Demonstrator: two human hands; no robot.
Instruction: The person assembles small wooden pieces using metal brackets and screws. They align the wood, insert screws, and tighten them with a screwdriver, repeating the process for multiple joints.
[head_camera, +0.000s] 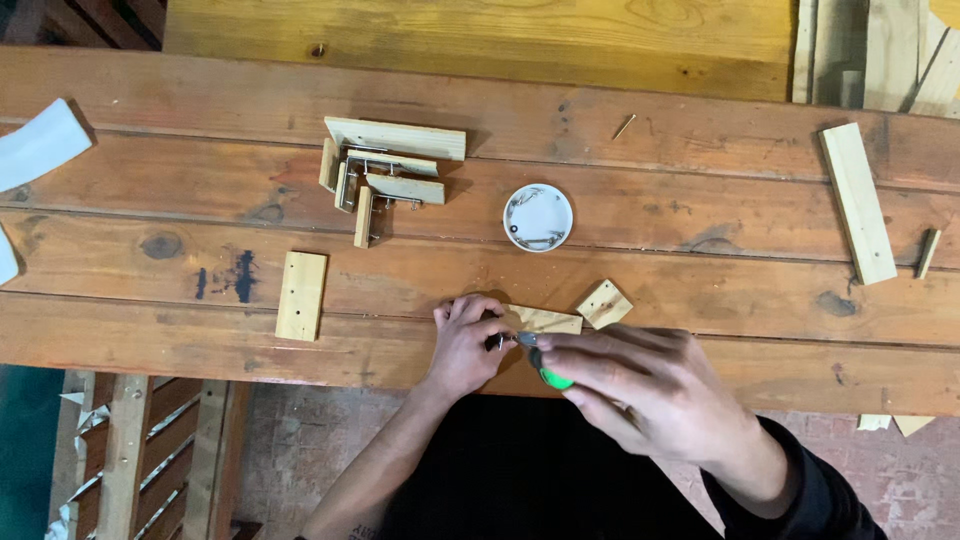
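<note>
Wood piece (545, 320): pale, flat, angled offcut lying at the near edge of the plank workbench (600, 280). Right hand (650, 385) grips a green-handled tool (545, 370) against it. Left hand (465, 345), fingers curled, pinches a small metal fitting (500, 342) at its end.

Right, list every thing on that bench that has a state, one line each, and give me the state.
left hand: closed on a small metal piece at the bench edge
right hand: gripping a green-handled tool, tip at the metal piece
wedge-shaped wood piece: flat, beside the left hand's fingers
small square block: flat, loose
white dish: upright, a few metal bits inside
wooden assembly: partly joined, lying flat
long strip: flat, loose
</note>
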